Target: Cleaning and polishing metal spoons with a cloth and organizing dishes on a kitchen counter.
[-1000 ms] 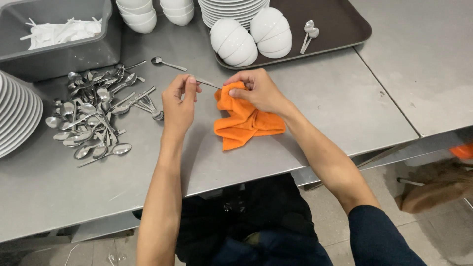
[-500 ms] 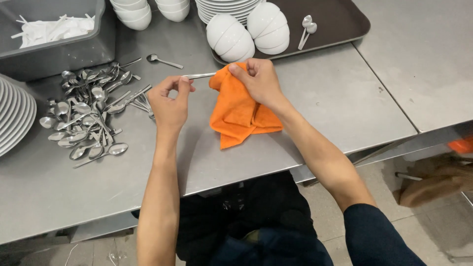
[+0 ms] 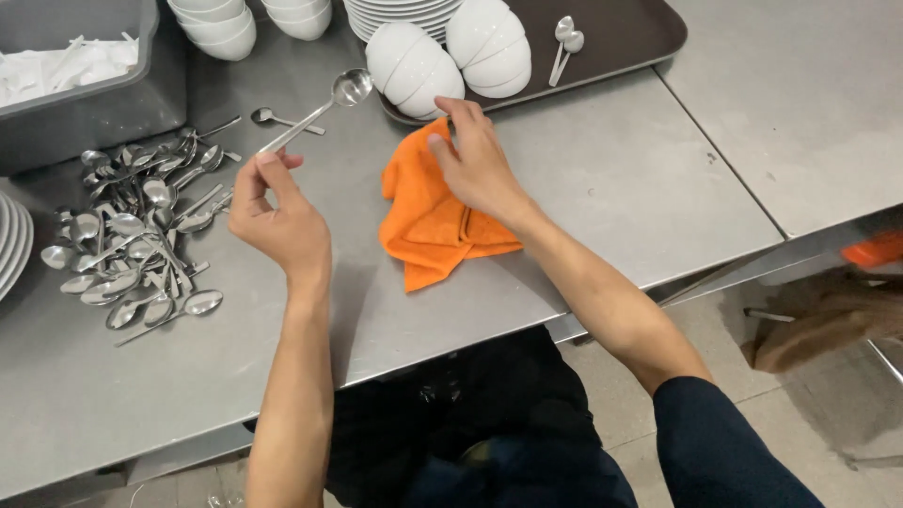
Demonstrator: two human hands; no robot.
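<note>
counter (image 3: 602, 188): steel, carrying everything
tray (image 3: 649, 28): far right, holds upturned bowls (image 3: 414, 66)
cloth (image 3: 433, 212): orange, crumpled mid-counter
spoon pile (image 3: 132, 235): left
right hand (image 3: 475, 165): fingers relaxed, resting on cloth
left hand (image 3: 273, 212): pinching spoon (image 3: 320, 108) by handle, raised above counter

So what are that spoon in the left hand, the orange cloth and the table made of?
The spoon held by the left hand looks like polished steel: its bowl shines like a mirror. The orange cloth under the right hand seems soft woven or microfibre fabric, folding in creases. The table looks like brushed stainless steel, grey with dull sheen.
</note>
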